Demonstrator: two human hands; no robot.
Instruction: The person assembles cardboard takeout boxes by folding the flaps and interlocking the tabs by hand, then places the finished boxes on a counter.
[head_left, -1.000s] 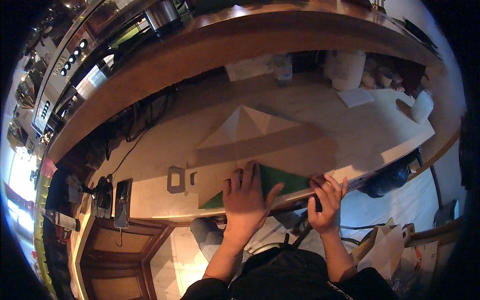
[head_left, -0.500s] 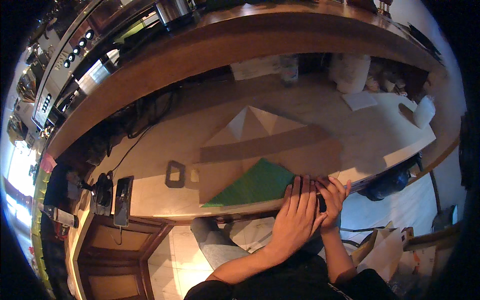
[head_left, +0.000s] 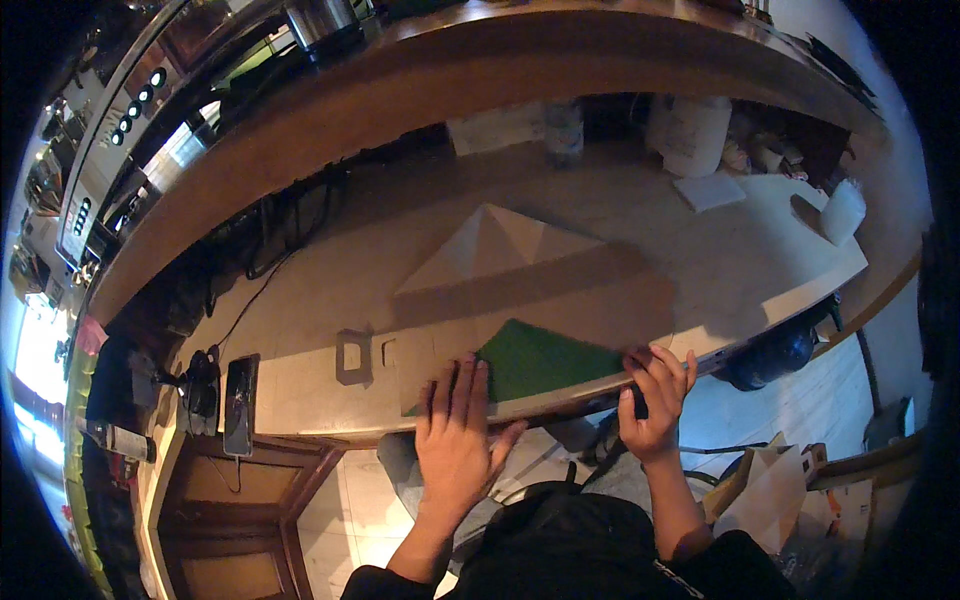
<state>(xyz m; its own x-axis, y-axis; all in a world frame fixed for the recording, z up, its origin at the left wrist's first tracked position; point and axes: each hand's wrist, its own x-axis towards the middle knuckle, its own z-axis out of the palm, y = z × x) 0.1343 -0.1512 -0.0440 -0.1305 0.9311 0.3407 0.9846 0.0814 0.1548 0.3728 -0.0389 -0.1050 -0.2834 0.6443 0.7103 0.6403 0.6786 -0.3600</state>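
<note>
A green paper triangle (head_left: 540, 362), which looks folded, lies along the near edge of the counter with its point facing away from me. My left hand (head_left: 455, 425) is laid flat over the paper's left part, fingers stretched and thumb out to the side. At the right corner of the triangle, my right hand (head_left: 655, 405) rests its fingertips, slightly bent and apart; its thumb stands off from them. Behind the green sheet sits a pale creased paper (head_left: 490, 245) with triangular folds, partly in shadow.
To the left are a phone (head_left: 240, 405) with a cable, a dark stand (head_left: 200, 390) and a small rectangular frame (head_left: 353, 357). A paper roll (head_left: 695, 140) and a white pad (head_left: 708, 193) stand back right. A wooden shelf (head_left: 480, 75) overhangs the counter's rear.
My left hand has moved left, from beside my right hand at the right corner to the left part of the green paper. The right hand remains near the right corner.
</note>
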